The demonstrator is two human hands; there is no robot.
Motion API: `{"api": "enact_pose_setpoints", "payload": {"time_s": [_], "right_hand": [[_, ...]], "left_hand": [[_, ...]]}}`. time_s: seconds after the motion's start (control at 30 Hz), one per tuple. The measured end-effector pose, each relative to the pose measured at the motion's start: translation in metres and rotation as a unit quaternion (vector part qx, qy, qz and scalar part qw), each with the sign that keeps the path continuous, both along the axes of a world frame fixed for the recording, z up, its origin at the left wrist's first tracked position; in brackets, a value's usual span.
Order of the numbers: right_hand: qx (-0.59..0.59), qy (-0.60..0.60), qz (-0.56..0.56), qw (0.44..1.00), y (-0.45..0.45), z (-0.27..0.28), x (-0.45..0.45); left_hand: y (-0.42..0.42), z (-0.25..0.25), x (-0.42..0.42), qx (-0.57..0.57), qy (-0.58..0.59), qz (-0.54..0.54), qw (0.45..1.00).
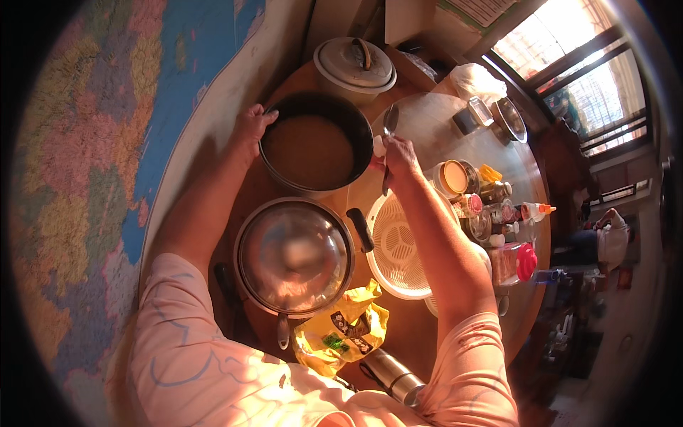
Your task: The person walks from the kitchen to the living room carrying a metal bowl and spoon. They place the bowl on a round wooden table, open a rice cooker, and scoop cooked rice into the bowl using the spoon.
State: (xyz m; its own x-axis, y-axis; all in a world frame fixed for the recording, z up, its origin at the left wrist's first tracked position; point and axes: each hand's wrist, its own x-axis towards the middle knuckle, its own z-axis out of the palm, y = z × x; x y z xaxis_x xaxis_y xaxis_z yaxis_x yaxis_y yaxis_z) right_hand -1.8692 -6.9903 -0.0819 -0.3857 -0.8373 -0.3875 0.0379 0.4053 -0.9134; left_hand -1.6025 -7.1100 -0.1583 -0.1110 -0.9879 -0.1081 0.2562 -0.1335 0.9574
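A dark deep pot (309, 149) with brownish contents stands on the round wooden table. My left hand (255, 131) grips its rim at the upper left. Right of the pot, my right hand (396, 160) holds a metal spoon (391, 118) with its bowl pointing away from me; a small white object (379, 146) shows at the fingers. Nearer to me sits a pan with a domed lid (293, 256), its dark side handle at the right. A cream plastic colander (397, 245) lies partly under my right forearm.
A lidded pot (355, 69) stands at the back. Jars and bottles (480, 208) crowd the right side, with a metal bowl (509, 120) behind. A yellow plastic bag (341, 336) and a steel flask (395, 376) lie near me. A person (611, 240) is far right. A map (96, 187) hangs left.
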Motion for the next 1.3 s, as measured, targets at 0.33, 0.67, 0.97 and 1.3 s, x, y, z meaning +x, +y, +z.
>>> {"api": "enact_pose_setpoints", "payload": {"time_s": [0.33, 0.67, 0.97, 1.3], "right_hand": [[-0.187, -0.016, -0.012, 0.982, 0.029, 0.134, -0.017], [-0.203, 0.114, -0.172, 0.957, 0.314, 0.266, -0.058], [-0.166, 0.195, -0.326, 0.910, 0.581, 0.305, -0.066], [-0.147, 0.109, -0.449, 0.875, 0.826, 0.246, -0.125]], "left_hand": [[-0.068, 0.123, 0.014, -0.318, -0.116, -0.119, 0.933], [0.084, 0.254, -0.152, -0.030, 0.220, -0.596, 0.772], [0.360, 0.284, -0.272, -0.066, 0.193, -0.617, 0.760], [0.637, 0.255, -0.370, 0.059, 0.110, -0.555, 0.823]]}}
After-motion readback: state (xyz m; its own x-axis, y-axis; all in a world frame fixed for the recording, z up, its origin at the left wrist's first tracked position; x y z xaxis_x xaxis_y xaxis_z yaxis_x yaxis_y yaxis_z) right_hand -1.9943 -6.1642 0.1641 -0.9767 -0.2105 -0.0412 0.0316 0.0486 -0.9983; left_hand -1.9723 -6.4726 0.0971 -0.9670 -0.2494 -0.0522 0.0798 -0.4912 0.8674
